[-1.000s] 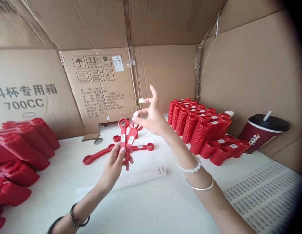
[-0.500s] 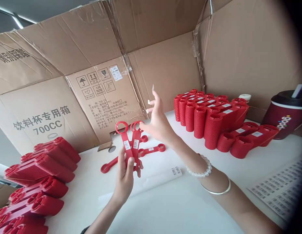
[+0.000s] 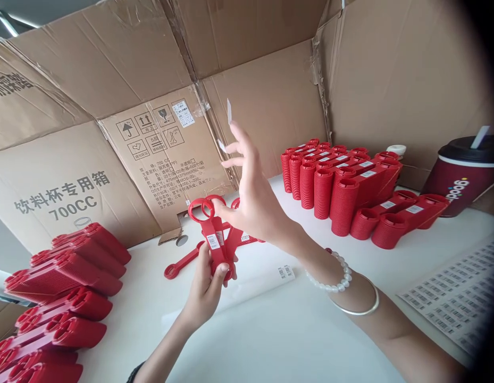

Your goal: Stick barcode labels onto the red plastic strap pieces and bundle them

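Observation:
My left hand (image 3: 204,295) is closed around several red plastic ring-ended strips (image 3: 215,242), fanned out and tilted upright, with white barcode stickers on their middles. My right hand (image 3: 254,197) is raised beside them, its fingers spread. The thumb reaches the upper rings; whether it touches them I cannot tell. Small white stickers (image 3: 229,110) cling to the right fingertips. Behind the held strips, more red strips lie on the white table (image 3: 254,330), one of them a loose strip (image 3: 184,260) at the left.
Stacked red strips (image 3: 346,199) with barcode stickers stand at right. More stacks (image 3: 77,266) stand at left. A barcode sheet (image 3: 442,298) lies near the right edge, below a dark red cup (image 3: 450,181). A clear strip with two barcode labels (image 3: 285,272) lies mid-table. Cardboard (image 3: 266,106) walls the back.
The held strips have swung closer together and tilted, their rings now overlapping. My right hand has shifted slightly left, its fingers higher. The whole view has moved a little.

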Motion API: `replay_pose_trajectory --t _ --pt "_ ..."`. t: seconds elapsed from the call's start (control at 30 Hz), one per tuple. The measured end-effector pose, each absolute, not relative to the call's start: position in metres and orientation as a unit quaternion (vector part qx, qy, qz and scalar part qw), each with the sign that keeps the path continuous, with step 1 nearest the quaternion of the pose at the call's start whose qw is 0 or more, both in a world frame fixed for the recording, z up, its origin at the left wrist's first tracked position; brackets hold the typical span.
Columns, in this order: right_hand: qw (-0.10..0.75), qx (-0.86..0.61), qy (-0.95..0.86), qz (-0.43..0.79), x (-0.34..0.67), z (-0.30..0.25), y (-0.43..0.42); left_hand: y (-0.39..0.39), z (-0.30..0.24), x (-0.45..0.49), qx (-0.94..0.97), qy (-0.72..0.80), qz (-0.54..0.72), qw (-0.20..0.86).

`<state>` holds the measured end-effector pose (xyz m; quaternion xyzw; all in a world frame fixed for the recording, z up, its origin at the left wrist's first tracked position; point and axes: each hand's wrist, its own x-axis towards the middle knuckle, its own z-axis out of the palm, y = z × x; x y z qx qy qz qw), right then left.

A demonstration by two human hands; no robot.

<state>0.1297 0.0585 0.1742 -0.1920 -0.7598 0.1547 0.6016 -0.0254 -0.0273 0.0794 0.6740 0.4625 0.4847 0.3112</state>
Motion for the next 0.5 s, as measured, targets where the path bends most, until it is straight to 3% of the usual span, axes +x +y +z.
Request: replay_pose_trajectory --t 0.3,0.5 --pt "0.548 -0.171 -0.740 0.349 0.141 0.173 0.066 -0.022 0.081 -0.023 0.590 0.439 0.538 0.413" --pt "0.463 -0.212 -0.789 0.342 0.130 0.158 0.062 -0.018 0.080 -0.023 0.547 0.446 0.565 0.427"
